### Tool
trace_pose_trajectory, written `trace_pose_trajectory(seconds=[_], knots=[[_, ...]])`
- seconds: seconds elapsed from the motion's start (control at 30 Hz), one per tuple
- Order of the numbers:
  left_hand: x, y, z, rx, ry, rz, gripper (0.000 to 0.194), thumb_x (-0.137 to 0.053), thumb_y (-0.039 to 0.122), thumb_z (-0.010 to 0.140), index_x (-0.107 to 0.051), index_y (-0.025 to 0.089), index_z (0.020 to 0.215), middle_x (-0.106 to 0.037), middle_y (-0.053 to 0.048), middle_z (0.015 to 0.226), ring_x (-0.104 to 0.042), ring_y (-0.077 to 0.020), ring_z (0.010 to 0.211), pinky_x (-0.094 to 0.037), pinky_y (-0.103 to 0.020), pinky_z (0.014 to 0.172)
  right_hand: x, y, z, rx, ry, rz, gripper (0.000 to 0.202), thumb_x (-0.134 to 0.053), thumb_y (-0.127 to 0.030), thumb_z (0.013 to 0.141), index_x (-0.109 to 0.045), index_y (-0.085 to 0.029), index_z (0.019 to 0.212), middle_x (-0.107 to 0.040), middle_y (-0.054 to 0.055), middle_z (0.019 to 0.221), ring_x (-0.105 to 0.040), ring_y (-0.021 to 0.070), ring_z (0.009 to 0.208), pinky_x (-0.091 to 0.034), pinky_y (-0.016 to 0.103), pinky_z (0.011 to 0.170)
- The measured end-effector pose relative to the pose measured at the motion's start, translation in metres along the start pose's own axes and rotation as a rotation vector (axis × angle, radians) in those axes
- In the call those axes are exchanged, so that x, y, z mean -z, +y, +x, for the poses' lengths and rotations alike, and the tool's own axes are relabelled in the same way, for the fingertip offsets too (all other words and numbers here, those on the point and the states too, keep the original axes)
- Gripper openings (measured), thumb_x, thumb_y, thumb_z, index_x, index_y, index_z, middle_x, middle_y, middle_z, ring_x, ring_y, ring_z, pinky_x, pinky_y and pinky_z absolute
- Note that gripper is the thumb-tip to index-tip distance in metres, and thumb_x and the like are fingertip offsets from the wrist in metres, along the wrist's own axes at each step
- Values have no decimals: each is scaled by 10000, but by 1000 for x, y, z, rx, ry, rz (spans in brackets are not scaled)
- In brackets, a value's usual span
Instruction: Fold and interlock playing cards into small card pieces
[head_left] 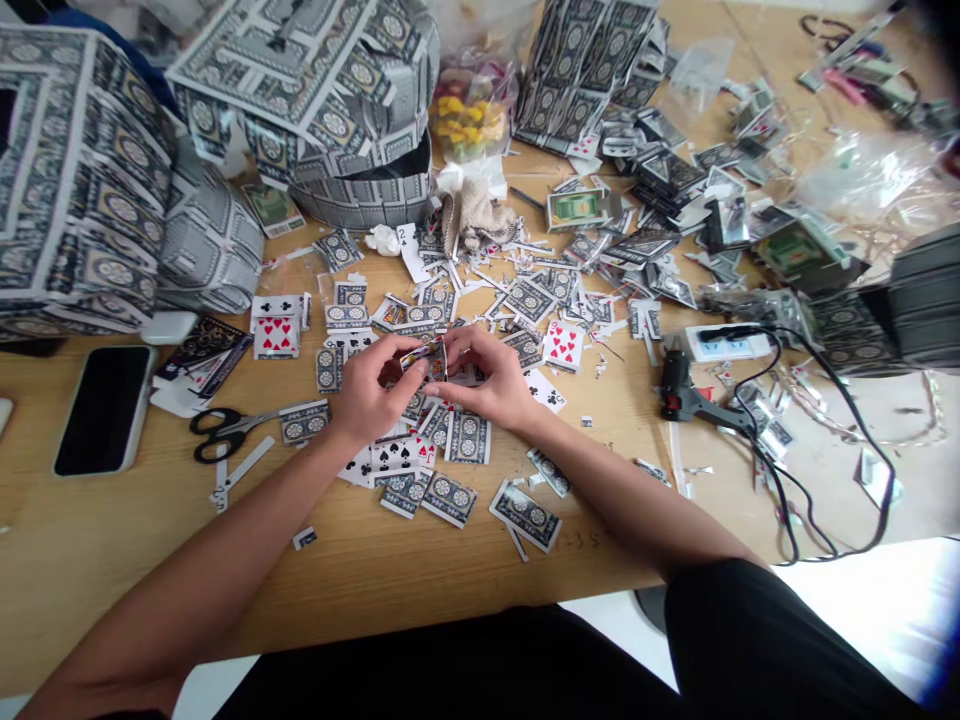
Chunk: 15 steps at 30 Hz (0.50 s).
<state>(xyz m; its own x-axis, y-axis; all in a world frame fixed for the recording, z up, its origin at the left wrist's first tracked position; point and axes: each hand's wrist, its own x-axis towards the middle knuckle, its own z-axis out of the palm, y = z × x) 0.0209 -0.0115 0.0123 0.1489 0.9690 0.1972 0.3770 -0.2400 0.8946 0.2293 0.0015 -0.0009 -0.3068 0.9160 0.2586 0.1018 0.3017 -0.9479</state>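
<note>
Subject: one person, head cam, arms and lap in view only. Left hand (373,392) and right hand (491,382): bare, no gloves, rings or watch visible. Both forearms uncovered to frame edge, no sleeves seen. Lower body: black garment at near edge, plain fabric, no markings or logos seen.

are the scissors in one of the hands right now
No, the scissors lie on the table left of the left hand; both hands hold a folded card.
</note>
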Motion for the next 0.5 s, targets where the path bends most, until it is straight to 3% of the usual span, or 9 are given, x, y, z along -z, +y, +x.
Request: trace_pose_trajectory(seconds=[0.23,0.5], knots=[[1,2,-1,15,-57,-53,269,-691,407,935,-700,196,1102,-736,-13,852,-669,-151,678,-545,-272,610,-1,1,2,-37,51,10,488,-933,-614,722,-642,-244,850,-631,50,1050,-630,212,952,-597,359,765],[1,3,-1,10,-67,-74,350,-714,455,933,-738,186,1155,-773,-49,908,-707,-167,729,-589,-278,637,-1,4,2,-57,67,66,510,-957,-601,691,-655,-232,872,-602,47,1099,-625,191,924,-631,355,768]])
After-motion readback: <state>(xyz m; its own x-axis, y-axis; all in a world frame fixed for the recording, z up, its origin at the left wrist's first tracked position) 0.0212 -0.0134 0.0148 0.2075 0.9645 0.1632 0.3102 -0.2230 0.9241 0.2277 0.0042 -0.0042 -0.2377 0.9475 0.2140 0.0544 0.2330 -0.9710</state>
